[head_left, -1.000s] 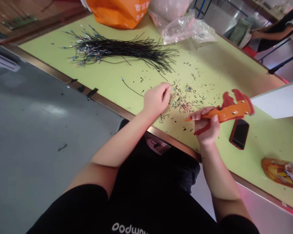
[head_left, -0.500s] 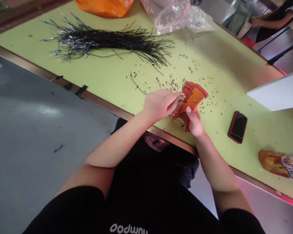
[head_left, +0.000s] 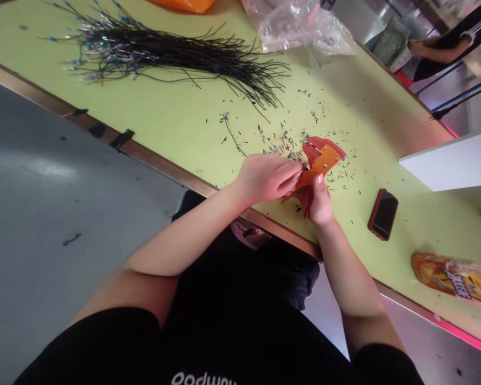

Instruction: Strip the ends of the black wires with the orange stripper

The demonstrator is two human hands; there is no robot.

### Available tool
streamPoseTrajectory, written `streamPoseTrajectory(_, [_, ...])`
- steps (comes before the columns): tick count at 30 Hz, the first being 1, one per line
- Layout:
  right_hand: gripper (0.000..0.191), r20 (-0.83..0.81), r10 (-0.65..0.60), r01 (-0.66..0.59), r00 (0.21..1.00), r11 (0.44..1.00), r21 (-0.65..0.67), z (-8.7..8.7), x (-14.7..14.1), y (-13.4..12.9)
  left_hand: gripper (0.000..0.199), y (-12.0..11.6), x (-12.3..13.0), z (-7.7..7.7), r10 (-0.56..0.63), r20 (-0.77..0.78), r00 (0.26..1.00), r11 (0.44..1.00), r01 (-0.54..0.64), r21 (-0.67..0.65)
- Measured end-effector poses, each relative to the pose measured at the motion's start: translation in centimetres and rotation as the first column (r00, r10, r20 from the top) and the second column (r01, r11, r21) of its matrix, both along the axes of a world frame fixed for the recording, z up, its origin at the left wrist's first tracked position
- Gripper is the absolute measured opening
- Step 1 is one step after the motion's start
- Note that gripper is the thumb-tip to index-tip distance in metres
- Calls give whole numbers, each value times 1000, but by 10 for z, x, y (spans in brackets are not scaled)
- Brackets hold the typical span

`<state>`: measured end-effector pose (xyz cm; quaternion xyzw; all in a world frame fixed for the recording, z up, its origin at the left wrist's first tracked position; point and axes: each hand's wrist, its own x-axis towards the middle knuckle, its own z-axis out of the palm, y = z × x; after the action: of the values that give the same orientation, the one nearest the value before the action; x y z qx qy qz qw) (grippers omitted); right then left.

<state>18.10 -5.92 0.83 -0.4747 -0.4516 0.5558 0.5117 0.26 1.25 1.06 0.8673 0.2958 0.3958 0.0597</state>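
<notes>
My right hand (head_left: 318,200) is shut around the red handles of an orange wire stripper (head_left: 320,160), which it holds tilted just above the table. My left hand (head_left: 266,179) pinches a thin wire at the tool's jaws, and my fingers hide the wire. A loose black wire with a blue terminal (head_left: 232,136) lies just beyond my hands. Farther off is a long bundle of black wires with blue terminals (head_left: 156,56). Small cut bits of insulation (head_left: 288,147) are scattered under and around the stripper.
The hands work over a yellow-green table (head_left: 176,117) with a metal-trimmed edge. On it are a phone in a red case (head_left: 382,214), a snack bag (head_left: 452,280), a clear plastic bag (head_left: 296,29) and an orange bag (head_left: 180,2). A co-worker's arm (head_left: 436,51) shows at upper right.
The stripper has swung left from beside my right hand to meet my left hand, which has brought its pinched wire into the jaws. The view has also shifted slightly.
</notes>
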Motion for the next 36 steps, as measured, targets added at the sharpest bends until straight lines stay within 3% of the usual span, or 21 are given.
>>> streamPoseTrajectory(6, [67, 85, -65, 68, 994, 997, -37, 5, -5, 0, 30, 1, 1, -1, -59, 31, 998, 998, 59, 9])
streamPoseTrajectory(10, [65, 74, -65, 67, 995, 997, -27, 7, -6, -2, 29, 1, 1, 0, -52, 33, 998, 995, 49, 92])
streamPoseTrajectory(18, [62, 87, -105, 104, 991, 994, 16, 6, -8, -3, 28, 0, 0, 1, -67, 50, 997, 994, 63, 90])
streamPoseTrajectory(26, [64, 89, -125, 119, 988, 990, 69, 2, -8, 0, 27, -1, 2, 0, -74, 72, 995, 982, 60, 182])
streamPoseTrajectory(36, [65, 74, -113, 108, 991, 991, 72, 12, -12, -2, 24, -1, 2, 0, -57, 163, 985, 943, 0, 332])
